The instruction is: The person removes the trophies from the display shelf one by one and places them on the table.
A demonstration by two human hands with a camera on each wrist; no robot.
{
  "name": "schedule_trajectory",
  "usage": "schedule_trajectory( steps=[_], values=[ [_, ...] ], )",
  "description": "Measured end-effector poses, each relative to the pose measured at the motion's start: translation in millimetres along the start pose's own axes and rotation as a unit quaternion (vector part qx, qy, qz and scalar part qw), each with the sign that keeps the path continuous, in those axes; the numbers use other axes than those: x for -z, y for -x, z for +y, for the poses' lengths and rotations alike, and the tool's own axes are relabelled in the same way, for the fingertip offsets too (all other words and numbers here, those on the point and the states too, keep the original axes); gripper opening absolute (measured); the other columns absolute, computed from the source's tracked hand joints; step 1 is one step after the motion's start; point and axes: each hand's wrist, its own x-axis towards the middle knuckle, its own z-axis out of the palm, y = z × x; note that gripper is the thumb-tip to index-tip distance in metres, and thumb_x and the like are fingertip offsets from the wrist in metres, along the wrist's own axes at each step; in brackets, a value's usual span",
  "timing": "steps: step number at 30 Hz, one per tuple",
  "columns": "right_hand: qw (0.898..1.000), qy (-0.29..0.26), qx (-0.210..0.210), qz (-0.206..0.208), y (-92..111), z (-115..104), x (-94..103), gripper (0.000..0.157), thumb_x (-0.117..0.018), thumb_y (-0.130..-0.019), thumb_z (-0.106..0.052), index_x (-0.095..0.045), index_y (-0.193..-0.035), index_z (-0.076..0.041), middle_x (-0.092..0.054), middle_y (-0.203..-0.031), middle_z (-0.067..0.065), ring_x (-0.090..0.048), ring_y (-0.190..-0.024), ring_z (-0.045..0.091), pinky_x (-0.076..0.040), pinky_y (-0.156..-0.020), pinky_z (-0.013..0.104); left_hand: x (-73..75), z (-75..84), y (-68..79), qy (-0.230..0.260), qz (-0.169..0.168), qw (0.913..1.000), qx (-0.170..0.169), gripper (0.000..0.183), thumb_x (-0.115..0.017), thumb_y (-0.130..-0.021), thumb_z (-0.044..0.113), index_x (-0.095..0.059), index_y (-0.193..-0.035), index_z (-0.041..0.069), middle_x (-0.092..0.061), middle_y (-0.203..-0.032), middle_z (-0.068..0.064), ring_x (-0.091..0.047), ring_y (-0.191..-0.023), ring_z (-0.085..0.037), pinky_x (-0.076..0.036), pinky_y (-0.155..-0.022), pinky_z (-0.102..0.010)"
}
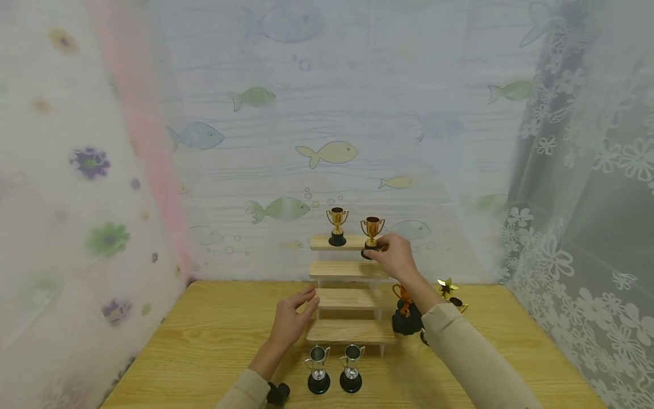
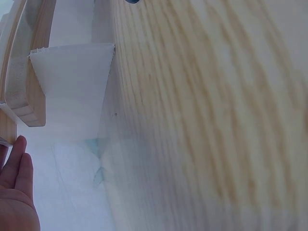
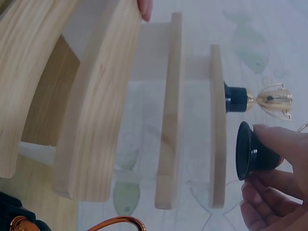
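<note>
My right hand (image 1: 395,258) pinches a small gold trophy cup (image 1: 372,227) by its black base (image 3: 248,151), upright. In the right wrist view a gap separates that base from the top step. Another gold trophy cup (image 1: 337,218) stands on the left part of the top step (image 1: 352,243) of a wooden stepped stand (image 1: 349,328). My left hand (image 1: 292,318) is at the stand's left side, its fingertips at the end of the third step (image 1: 344,297) from the top. Its fingers (image 2: 23,175) look nearly straight in the left wrist view.
Two silver trophy cups (image 1: 318,366) stand in front of the stand. To its right, a bronze-coloured trophy (image 1: 405,301), a gold star trophy (image 1: 447,288) and other pieces are partly behind my right arm. A black object (image 1: 278,393) lies by my left sleeve. A patterned curtain (image 1: 327,113) hangs behind.
</note>
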Motion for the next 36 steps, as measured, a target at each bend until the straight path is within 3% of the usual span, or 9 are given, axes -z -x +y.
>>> schedule_trajectory(
  steps=[9,24,36],
  values=[
    [1.000,0.006,0.005,0.000,8.5,-2.2,2.9,0.046,-0.079,-0.092,-0.025,-0.069,-0.124,0.007,-0.066,-0.123,0.022,-0.062,-0.106,0.035,-0.056,-0.085,0.050,-0.3,0.8,0.4,0.007,0.006,0.9999,-0.008,0.033,-0.068,-0.101,0.020,-0.073,-0.122,-0.005,-0.065,-0.133,-0.023,-0.063,-0.124,-0.038,-0.052,-0.100,-0.054],
    [0.999,0.005,0.035,-0.001,18.7,-0.2,1.9,0.038,-0.081,-0.090,-0.022,-0.074,-0.115,0.005,-0.065,-0.105,0.016,-0.059,-0.085,0.026,-0.051,-0.068,0.039,-0.2,0.9,0.4,0.002,0.006,1.0000,-0.005,0.033,-0.069,-0.100,0.021,-0.073,-0.122,-0.003,-0.066,-0.134,-0.016,-0.062,-0.125,-0.038,-0.053,-0.099,-0.052],
    [0.999,-0.009,0.034,-0.008,30.1,-0.6,1.7,0.029,-0.081,-0.090,-0.024,-0.077,-0.109,-0.003,-0.068,-0.102,0.011,-0.055,-0.082,0.024,-0.046,-0.065,0.034,-1.5,-1.5,0.6,0.003,0.009,0.9999,-0.006,0.034,-0.070,-0.100,0.023,-0.073,-0.123,-0.002,-0.066,-0.135,-0.013,-0.063,-0.125,-0.035,-0.053,-0.099,-0.050]
  ],
)
